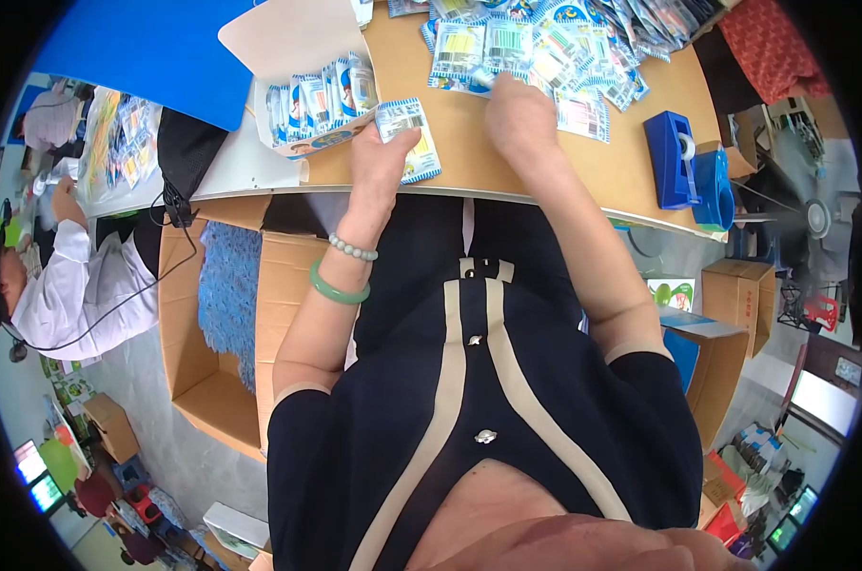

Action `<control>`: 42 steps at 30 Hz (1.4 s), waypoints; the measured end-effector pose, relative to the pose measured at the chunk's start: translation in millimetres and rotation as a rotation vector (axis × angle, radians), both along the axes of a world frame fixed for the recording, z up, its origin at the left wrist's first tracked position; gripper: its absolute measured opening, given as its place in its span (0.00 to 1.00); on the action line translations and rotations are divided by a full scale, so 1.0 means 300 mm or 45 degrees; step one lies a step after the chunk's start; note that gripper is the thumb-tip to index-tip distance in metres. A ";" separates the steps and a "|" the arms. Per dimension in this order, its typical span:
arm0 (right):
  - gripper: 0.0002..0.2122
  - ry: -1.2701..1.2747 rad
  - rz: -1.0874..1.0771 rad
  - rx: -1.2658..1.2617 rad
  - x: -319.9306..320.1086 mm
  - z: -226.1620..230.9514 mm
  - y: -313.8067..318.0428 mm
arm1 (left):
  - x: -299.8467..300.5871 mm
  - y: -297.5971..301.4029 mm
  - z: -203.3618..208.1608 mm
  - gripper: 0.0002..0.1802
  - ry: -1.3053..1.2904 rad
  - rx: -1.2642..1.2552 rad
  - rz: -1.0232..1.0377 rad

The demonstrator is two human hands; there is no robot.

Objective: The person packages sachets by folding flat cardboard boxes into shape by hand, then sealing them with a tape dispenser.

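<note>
While the left hand (378,164) held a flat packet (421,164) beneath its thumb, just beside the open box (328,141), the right hand (522,116) bunched its fingers at the packet pile (555,63), their grip unclear. The packet seemed light, soft and slippery, best taken by its striped edge.

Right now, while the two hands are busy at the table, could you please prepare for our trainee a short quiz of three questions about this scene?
1. What does the left hand hold? A) scissors; B) a small packet; C) a pen.
2. True or false: the blue tape dispenser stands to the right of the right hand.
3. Which is nearer to the left hand: the beaded bracelet or the green bangle?

Key: 1. B; 2. True; 3. The beaded bracelet.
</note>
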State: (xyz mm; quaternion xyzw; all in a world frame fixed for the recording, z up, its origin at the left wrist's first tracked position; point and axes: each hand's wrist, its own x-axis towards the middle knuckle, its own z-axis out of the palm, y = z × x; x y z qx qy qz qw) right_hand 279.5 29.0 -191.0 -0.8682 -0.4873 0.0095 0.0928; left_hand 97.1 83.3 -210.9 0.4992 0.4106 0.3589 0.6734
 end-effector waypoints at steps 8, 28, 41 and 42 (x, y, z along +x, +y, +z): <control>0.11 -0.640 -0.113 0.177 0.240 -0.128 0.244 | 0.030 0.013 -0.003 0.12 0.020 -0.041 -0.032; 0.12 0.673 0.125 0.839 0.010 -0.043 -0.132 | 0.132 -0.081 -0.008 0.11 0.246 0.376 0.063; 0.13 1.238 0.477 0.644 -0.126 -0.015 -0.240 | 0.121 -0.008 0.013 0.22 0.697 0.645 -0.173; 0.13 0.872 0.512 0.807 -0.069 -0.047 -0.268 | 0.089 -0.037 0.009 0.24 0.924 0.739 -0.163</control>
